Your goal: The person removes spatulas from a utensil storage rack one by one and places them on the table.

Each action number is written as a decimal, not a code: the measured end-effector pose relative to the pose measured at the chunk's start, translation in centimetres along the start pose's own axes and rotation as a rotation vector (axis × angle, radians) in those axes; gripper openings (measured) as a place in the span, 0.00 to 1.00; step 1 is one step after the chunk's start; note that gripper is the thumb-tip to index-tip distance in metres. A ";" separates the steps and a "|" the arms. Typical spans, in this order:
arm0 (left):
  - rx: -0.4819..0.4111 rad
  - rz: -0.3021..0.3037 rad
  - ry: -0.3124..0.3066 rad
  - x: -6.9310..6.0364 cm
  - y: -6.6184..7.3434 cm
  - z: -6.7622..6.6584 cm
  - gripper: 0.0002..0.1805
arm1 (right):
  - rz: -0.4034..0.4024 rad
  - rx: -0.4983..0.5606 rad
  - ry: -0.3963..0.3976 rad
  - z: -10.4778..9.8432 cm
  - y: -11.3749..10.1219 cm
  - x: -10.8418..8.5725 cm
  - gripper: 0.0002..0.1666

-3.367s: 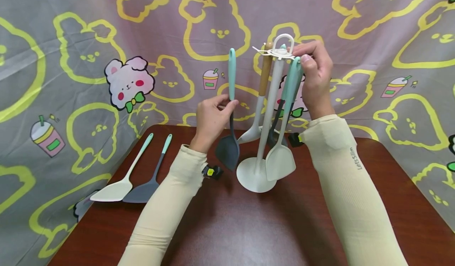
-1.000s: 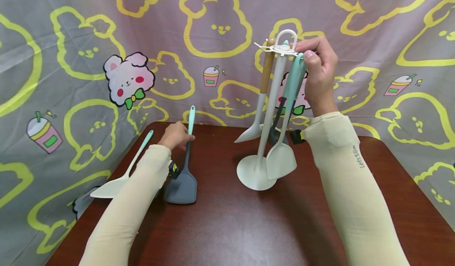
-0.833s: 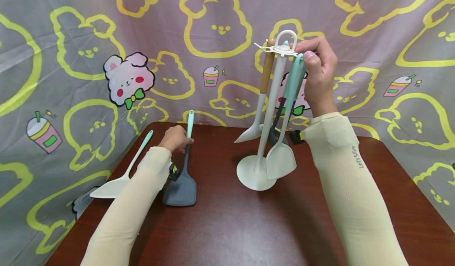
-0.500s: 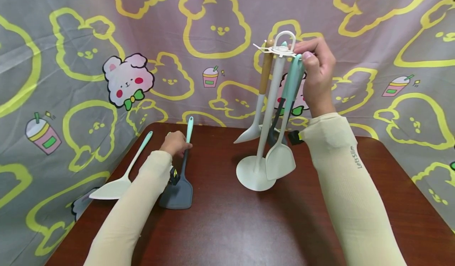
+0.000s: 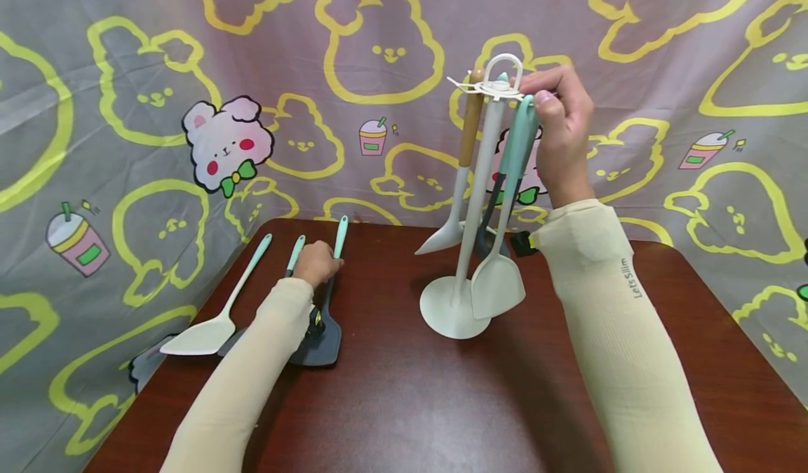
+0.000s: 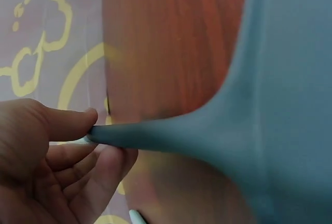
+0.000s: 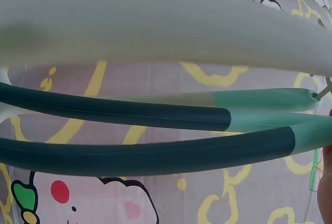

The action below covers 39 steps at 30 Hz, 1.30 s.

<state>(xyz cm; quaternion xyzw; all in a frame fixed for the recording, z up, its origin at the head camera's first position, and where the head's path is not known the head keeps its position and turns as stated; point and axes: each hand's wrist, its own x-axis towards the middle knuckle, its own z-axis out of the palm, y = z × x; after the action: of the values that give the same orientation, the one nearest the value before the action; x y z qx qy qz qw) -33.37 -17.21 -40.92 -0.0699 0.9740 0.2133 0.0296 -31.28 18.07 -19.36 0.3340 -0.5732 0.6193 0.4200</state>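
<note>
Fingers of the left hand [image 5: 318, 262] are pinched with the thumb on the thin neck of a gray spatula [image 5: 325, 347]. Moments ago it was held up just beside the white stand [image 5: 477, 199]. Now it has been brought down to the table [image 5: 404, 403], well to the left of the stand. Even farther left of the stand, a second gray spatula [image 5: 294, 255] and a white spatula [image 5: 205, 334] are laid. Stand's top rim seems to be pinched by the right hand [image 5: 562, 122]. From the stand, a brown-handled tool [image 5: 471, 122] and more are hung. So it seems a third tool is being added to the row.
</note>
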 end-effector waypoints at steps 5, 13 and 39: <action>0.010 -0.023 0.005 0.0 -0.3 0.9 0.20 | 0.000 0.012 -0.001 -0.1 0.2 0.0 0.15; 0.006 -0.062 -0.004 0.1 -0.5 0.9 0.17 | 0.003 -0.002 0.000 -0.1 0.1 0.0 0.16; 0.105 -0.068 -0.059 0.1 -0.3 0.4 0.09 | 0.000 -0.006 -0.001 0.0 0.0 -0.1 0.15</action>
<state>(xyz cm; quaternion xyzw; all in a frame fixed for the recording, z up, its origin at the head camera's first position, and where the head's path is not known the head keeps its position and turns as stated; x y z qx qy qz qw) -33.42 -17.36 -41.43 -0.0950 0.9796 0.1628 0.0692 -31.27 18.09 -19.44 0.3329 -0.5753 0.6175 0.4205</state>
